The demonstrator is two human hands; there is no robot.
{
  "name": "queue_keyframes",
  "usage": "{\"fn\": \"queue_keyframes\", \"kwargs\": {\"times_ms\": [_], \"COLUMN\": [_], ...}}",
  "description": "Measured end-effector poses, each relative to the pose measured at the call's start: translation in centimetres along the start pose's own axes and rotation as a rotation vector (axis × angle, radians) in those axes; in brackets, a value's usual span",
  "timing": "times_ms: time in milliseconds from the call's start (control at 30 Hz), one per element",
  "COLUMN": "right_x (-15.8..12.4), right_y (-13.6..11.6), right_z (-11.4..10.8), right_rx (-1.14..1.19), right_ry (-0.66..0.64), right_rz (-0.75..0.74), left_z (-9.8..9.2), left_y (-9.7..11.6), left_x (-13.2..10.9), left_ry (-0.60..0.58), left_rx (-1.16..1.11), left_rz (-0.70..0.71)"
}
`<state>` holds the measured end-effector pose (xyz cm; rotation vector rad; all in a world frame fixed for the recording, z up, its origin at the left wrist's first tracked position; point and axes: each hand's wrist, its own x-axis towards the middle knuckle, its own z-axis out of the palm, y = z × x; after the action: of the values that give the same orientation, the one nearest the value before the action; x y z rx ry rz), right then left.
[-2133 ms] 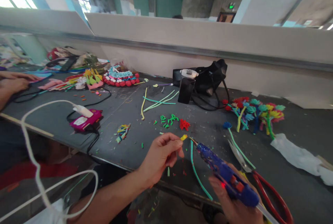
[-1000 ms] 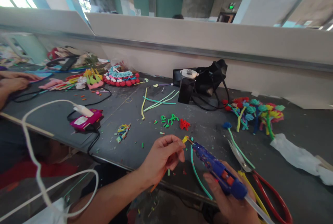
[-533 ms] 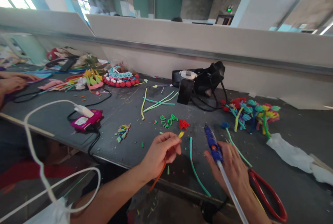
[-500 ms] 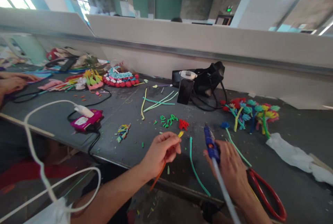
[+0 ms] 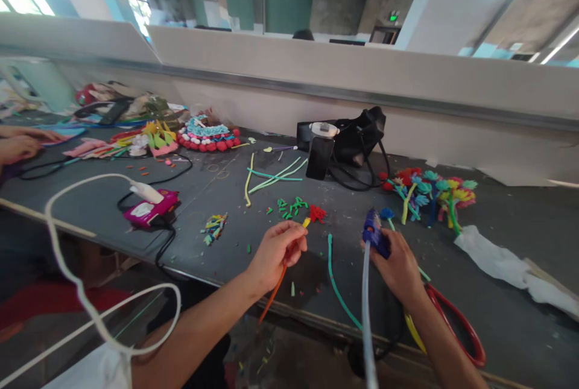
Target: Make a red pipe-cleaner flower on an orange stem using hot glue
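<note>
My left hand [image 5: 280, 253] pinches an orange pipe cleaner [image 5: 272, 300], whose lower end hangs past the table edge. A small yellow piece [image 5: 306, 222] sits at its upper end, by my fingertips. In my right hand [image 5: 402, 265] is a blue glue gun [image 5: 373, 229], with a long translucent glue stick [image 5: 367, 310] running out of its back towards me. Just beyond my left fingertips lies a cluster of short red pieces [image 5: 318, 214], beside scattered green pieces [image 5: 292, 205]. A teal pipe cleaner [image 5: 335, 280] rests between my hands.
Red-handled scissors [image 5: 461, 325] lie near my right forearm. Pipe-cleaner flowers [image 5: 429, 193] are at the right. A black bag [image 5: 362, 135] and a phone [image 5: 320, 158] stand at the back. A magenta power strip [image 5: 151, 208] with cables is at the left, near another person's hands [image 5: 20, 148].
My right hand has turned the glue gun and shifted it slightly right, so its glue stick now points more straight towards me. My left hand still holds the orange pipe cleaner, a little further left in view.
</note>
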<state>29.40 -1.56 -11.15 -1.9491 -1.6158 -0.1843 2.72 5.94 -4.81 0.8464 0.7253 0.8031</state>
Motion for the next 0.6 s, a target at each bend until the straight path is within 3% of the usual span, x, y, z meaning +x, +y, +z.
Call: {"fn": "queue_keyframes", "kwargs": {"times_ms": [133, 400, 600], "right_x": [0.4, 1.5, 4.2], "right_y": [1.0, 1.9, 0.8], "right_z": [-0.3, -0.8, -3.4], "right_rx": [-0.054, -0.150, -0.149], "right_ry": [-0.018, -0.220, -0.355], "right_rz": [-0.017, -0.067, -0.128], "left_z": [0.1, -0.4, -0.6], "left_y": [0.2, 0.3, 0.8], "left_x": [0.1, 0.4, 0.7], "left_ry": [0.024, 0.032, 0.070], "left_rx": [-0.004, -0.042, -0.064], "left_rz": [-0.003, 0.036, 0.041]}}
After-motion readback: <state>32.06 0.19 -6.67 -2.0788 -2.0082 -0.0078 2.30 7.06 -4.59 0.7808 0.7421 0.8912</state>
